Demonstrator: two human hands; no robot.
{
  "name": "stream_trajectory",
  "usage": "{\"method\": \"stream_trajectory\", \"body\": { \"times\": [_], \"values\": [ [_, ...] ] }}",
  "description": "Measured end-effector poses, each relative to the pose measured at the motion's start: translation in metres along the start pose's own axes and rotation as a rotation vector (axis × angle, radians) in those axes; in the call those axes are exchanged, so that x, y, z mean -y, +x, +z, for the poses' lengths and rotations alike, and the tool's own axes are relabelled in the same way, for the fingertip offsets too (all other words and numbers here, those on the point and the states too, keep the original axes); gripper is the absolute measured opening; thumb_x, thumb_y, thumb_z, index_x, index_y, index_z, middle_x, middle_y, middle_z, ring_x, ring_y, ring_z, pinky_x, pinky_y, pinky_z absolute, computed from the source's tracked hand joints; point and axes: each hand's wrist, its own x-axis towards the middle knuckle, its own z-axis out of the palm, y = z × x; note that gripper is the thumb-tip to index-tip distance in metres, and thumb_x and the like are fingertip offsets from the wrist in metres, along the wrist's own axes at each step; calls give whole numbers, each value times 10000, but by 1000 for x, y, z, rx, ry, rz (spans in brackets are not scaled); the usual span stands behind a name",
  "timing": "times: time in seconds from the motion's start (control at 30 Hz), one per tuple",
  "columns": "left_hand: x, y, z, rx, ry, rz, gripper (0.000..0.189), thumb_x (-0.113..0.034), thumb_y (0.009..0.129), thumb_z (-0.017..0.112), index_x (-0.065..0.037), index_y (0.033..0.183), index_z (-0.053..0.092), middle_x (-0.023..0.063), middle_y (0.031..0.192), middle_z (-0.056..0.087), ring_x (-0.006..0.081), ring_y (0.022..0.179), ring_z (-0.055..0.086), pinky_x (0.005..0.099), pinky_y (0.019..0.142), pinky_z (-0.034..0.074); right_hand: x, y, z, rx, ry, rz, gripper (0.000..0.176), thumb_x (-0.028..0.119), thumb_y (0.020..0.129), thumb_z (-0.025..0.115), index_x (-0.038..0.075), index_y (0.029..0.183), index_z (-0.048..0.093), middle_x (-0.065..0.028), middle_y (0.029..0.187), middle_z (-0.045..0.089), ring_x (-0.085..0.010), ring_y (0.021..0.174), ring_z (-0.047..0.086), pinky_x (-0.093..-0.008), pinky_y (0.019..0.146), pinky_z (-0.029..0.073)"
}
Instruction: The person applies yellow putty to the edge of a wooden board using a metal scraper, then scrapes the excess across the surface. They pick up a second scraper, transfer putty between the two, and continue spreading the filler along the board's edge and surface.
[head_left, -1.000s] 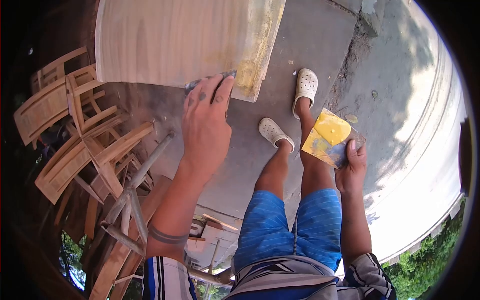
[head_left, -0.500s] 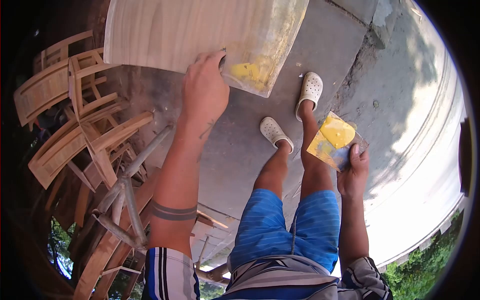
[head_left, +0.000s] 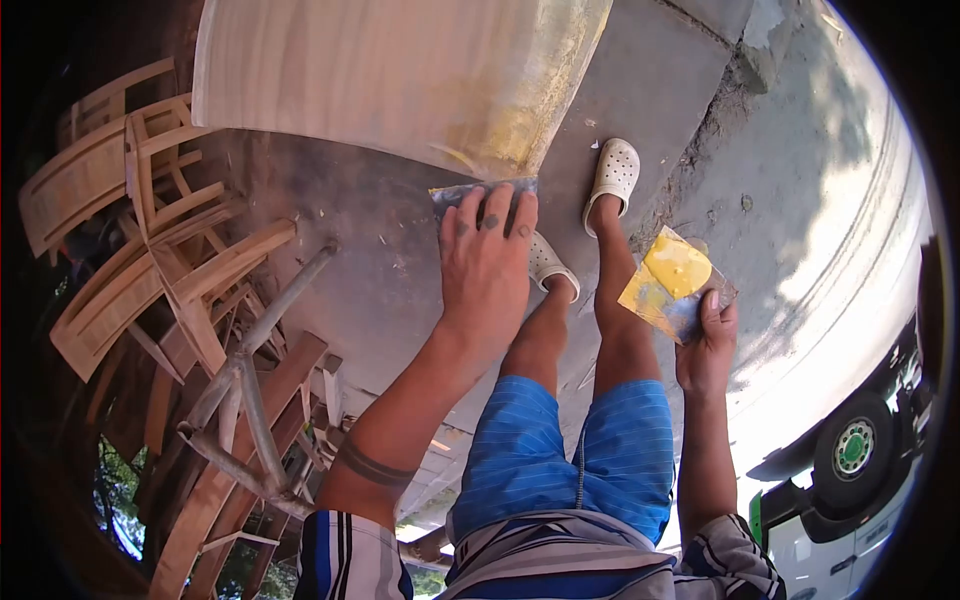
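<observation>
My left hand [head_left: 487, 255] is closed on a thin grey spreader [head_left: 455, 194] with a yellow edge, its back turned to me. The spreader is at the near right corner of a pale wooden panel [head_left: 340, 80]; whether it touches the panel is hard to tell. Yellowish smears run along that corner and the panel's right edge. Off to the right, my right hand [head_left: 708, 345] grips a flat square plate [head_left: 645, 298] by its near corner, thumb on top. A thick lump of yellow paste [head_left: 677, 268] lies on the plate.
Wooden chair frames [head_left: 160, 230] are piled at the left, beside a grey metal pipe stand [head_left: 250, 400]. My feet in white clogs [head_left: 615, 172] stand on the concrete floor below the panel. A vehicle wheel [head_left: 852, 448] shows at the lower right.
My left hand has moved right and toward me, from the panel to its near corner, and the spreader now shows broadside. The yellow patch there has thinned. My right hand has barely moved.
</observation>
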Motion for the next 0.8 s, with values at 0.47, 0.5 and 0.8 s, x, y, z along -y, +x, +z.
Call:
{"method": "stream_trajectory", "body": {
  "times": [0.47,0.5,0.8],
  "values": [
    [-7,19,136,-828,-380,-281,634,180,698,409,41,1302,275,280,1280,257,479,1217,278,541,1015,279,11,6,10,100,-125,-21,315,205,975,412,36,1240,407,-104,1190,538,-197,1087,543,-372,938,444],
    [-9,14,149,-865,-411,-367,640,184,692,413,38,1300,279,280,1280,259,476,1215,287,536,1015,283,15,6,12,105,-143,-18,315,207,976,410,38,1242,407,-103,1192,536,-197,1087,543,-374,938,442],
    [26,-8,39,-455,-409,-444,637,162,694,478,-21,1301,410,184,1323,326,417,1238,317,515,1017,303,34,22,27,126,-249,-2,326,219,977,404,17,1234,406,-113,1165,549,-203,1073,548,-380,936,435]
  ]
}}
